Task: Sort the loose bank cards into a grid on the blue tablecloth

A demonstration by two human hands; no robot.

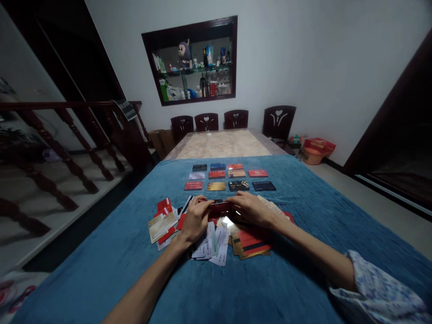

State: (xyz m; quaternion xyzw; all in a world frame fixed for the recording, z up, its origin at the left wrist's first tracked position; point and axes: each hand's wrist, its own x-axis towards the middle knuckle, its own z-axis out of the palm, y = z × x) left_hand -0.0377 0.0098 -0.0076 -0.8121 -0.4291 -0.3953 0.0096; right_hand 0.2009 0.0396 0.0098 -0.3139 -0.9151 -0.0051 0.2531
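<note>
Both my hands meet over a loose pile of cards (216, 240) on a blue cloth (135, 252). My left hand (196, 219) and my right hand (250, 209) pinch the two ends of a dark red card (221, 208) held just above the pile. The fingers of both hands are curled round its edges. Beyond the hands, several cards (229, 178) lie in neat rows on the cloth, red, blue, black and gold ones.
The cloth covers the near part of a long marble-topped table (222, 144). Dark wooden chairs (278, 120) stand at its far end below a wall niche (194, 63) with bottles and a plush toy. A stair railing (67, 135) runs along the left; red basins (317, 149) sit far right.
</note>
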